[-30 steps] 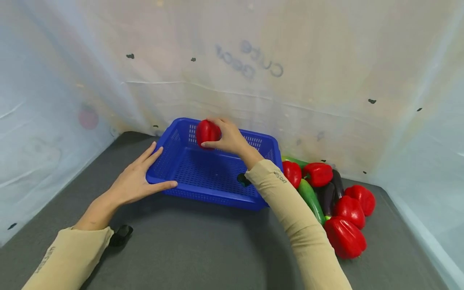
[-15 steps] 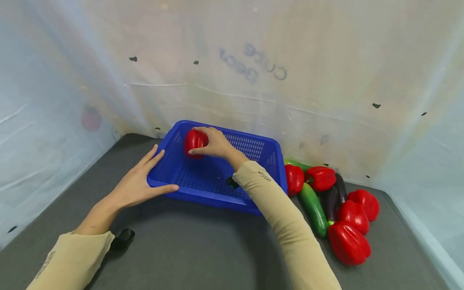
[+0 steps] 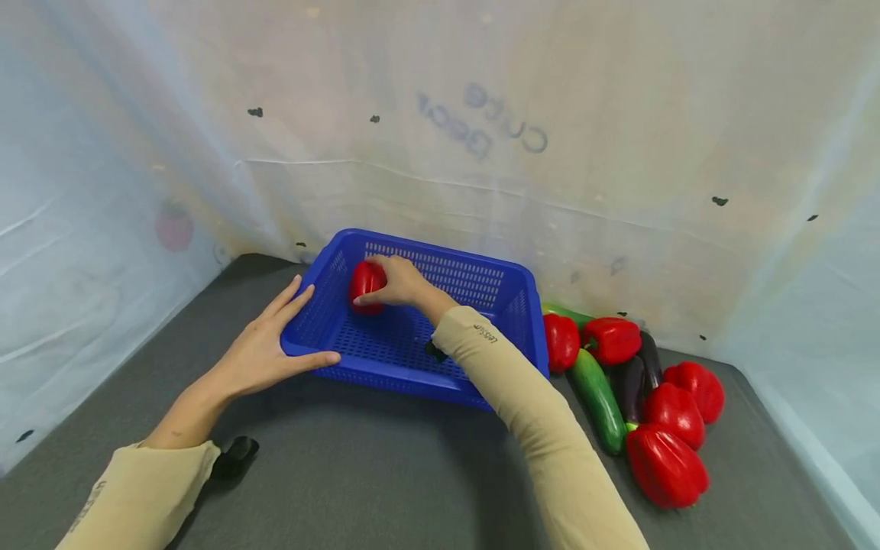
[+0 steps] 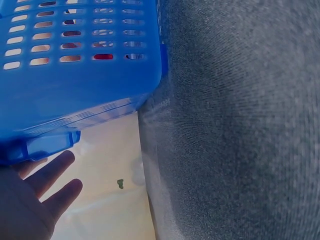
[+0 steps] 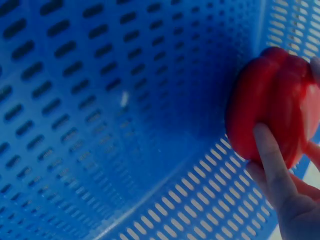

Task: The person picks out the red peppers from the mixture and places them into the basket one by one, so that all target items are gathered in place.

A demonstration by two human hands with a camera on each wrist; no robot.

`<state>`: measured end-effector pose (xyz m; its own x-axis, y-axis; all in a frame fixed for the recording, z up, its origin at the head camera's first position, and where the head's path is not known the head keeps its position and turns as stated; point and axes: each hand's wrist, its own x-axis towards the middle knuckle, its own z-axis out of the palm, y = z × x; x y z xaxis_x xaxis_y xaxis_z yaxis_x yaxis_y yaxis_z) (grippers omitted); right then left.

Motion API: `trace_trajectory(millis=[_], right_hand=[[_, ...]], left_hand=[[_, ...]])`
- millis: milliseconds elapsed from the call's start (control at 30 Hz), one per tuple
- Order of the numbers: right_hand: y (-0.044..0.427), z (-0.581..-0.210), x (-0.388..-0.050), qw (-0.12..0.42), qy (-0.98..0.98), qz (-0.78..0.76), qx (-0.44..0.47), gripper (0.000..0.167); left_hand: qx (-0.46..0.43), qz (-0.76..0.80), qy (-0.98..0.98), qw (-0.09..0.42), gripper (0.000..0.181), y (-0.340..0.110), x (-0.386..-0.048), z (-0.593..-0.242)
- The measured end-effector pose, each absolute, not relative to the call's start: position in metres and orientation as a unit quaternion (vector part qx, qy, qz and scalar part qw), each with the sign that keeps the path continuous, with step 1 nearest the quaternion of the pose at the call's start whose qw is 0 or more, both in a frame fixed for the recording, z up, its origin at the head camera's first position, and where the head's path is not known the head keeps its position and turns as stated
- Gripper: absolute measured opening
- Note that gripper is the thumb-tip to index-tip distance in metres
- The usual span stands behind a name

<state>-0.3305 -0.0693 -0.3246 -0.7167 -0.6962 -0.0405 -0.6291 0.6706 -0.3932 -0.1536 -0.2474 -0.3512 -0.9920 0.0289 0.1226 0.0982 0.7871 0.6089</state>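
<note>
A glossy red bell pepper [image 3: 363, 289] is inside the left part of a blue plastic basket [image 3: 412, 382], near its left end wall; whether it touches the basket floor cannot be made out. Your right hand [image 3: 400, 283] is grasping the pepper, thumb on the near side and fingers on the far side. Your left hand [image 3: 254, 347] is spread and grasps nothing, its fingers straight at the basket's left end and its thumb along the near rim.

Just beside the basket's right end is a group of vegetables: a second red pepper [image 3: 562, 342], a third red pepper [image 3: 612, 340], a dark green cucumber [image 3: 596, 401] and two dark purple eggplants [image 3: 629, 386]. Three more red peppers [image 3: 667, 467] sit close together at the group's right side. A lighter green vegetable [image 3: 567, 313] lies behind, mostly hidden.

Everything stands on a dark grey tabletop [image 3: 357, 466]. Pale sheeting [image 3: 605, 99] hangs behind, marked with faint reversed lettering. You wear tan sleeves [image 3: 543, 428].
</note>
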Motion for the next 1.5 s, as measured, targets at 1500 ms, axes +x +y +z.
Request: trace_trajectory(millis=[1500], right_hand=[[-0.031,-0.289,-0.318,0.052,0.890,-0.242,-0.384,0.081]], left_hand=[[-0.041,-0.320,-0.946,0.037,0.110,-0.255,-0.169,-0.352]])
